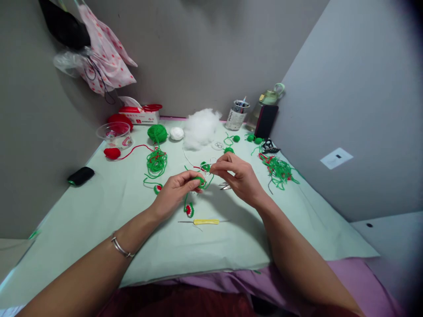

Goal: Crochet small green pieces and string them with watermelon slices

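My left hand (178,191) pinches a small green crocheted piece (199,181) between thumb and fingers, above the middle of the table. My right hand (236,176) is raised just to the right of it, thumb and forefinger pressed together. A green strand runs from the piece up towards these fingertips; whatever they pinch is too small to make out. Partly hidden behind the right fingers lies a green crocheted piece (205,166). Below the left hand is a red, white and green crocheted wedge (189,210); another wedge (157,189) rests to its left. Scissors (225,186) show partly under my right hand.
Nearer me lies a yellow-handled crochet hook (205,222). Behind are green yarn (157,133), white stuffing (201,128), a pen tin (237,115), a bottle (261,108) and a phone (267,122). Tangled yarn scraps (280,171) lie right, a clear tub (115,136) left.
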Demonstrator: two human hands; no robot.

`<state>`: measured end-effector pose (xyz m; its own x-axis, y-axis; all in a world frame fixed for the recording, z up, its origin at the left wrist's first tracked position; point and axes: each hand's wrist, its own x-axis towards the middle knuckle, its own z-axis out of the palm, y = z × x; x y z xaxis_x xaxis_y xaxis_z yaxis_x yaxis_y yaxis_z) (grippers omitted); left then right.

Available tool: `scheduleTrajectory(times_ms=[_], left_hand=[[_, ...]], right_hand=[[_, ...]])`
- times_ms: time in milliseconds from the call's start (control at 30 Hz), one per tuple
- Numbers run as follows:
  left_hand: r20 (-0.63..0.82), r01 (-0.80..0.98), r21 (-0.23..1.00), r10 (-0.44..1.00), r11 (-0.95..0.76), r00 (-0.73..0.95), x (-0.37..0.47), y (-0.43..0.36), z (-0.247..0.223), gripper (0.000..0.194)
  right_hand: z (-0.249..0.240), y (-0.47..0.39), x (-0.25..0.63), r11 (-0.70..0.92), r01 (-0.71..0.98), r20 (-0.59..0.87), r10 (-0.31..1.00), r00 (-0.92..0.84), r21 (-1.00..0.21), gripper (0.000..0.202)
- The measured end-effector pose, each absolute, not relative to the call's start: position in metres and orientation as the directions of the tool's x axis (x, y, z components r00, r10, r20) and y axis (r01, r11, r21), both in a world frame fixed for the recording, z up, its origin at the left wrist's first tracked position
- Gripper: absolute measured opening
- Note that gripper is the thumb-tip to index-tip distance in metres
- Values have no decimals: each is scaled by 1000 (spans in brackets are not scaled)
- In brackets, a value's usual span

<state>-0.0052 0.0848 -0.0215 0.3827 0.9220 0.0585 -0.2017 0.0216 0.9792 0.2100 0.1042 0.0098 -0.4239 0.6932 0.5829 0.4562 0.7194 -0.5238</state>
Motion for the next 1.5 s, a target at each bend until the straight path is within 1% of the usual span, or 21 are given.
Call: scheduleTrajectory(times_ms=[167,400,500,567,633,700,800,900,967,1133,1200,1267,1333,1367,1433,1500], left_hand=[[67,-197,980,918,12,390,-6,84,-19,13],[68,-189,982,894,19,442,-7,83,-17,13],[58,-190,981,894,31,444,-6,83,-17,14],[54,-200,979,902,36,429,-6,83,-18,14],[40,-209,977,919,47,393,-5,84,-21,13],[22,-223,973,937,60,347,-4,86,-23,13],[24,-243,968,950,56,311,-3,88,-25,16],[25,-242,969,952,52,305,-3,88,-24,19],[12,-231,971,954,60,299,-3,88,-24,19],[3,-189,981,960,53,280,-3,88,-26,19],[6,-173,984,962,44,273,-2,88,-26,18],[-8,-151,987,962,52,274,0,87,-26,18],[-37,-123,989,957,75,287,1,86,-25,18],[-47,-112,990,954,83,295,1,85,-25,18],[-44,-99,992,951,78,305,2,85,-25,17],[-28,-94,994,954,58,299,1,86,-27,17]], right_hand=[[9,105,210,685,420,536,728,-428,-595,15],[7,107,209,578,308,418,788,-452,-756,12],[7,106,206,564,286,402,788,-467,-775,11],[6,104,202,564,304,408,796,-447,-767,9],[4,101,197,573,354,426,805,-413,-739,10],[0,97,192,604,417,454,792,-409,-679,15],[-6,90,186,677,499,477,736,-481,-541,24],[-8,87,182,698,563,439,716,-542,-442,27],[-7,85,181,686,594,415,728,-546,-421,26],[0,82,178,704,591,415,710,-569,-395,21],[-1,83,177,697,613,398,716,-573,-371,17],[-3,84,179,678,660,378,732,-567,-322,15],[-7,85,180,671,699,383,731,-565,-248,16],[-8,85,181,679,704,417,713,-564,-210,18],[-7,82,180,718,677,544,636,-547,-158,23],[-4,77,177,778,605,690,533,-490,-170,25]])
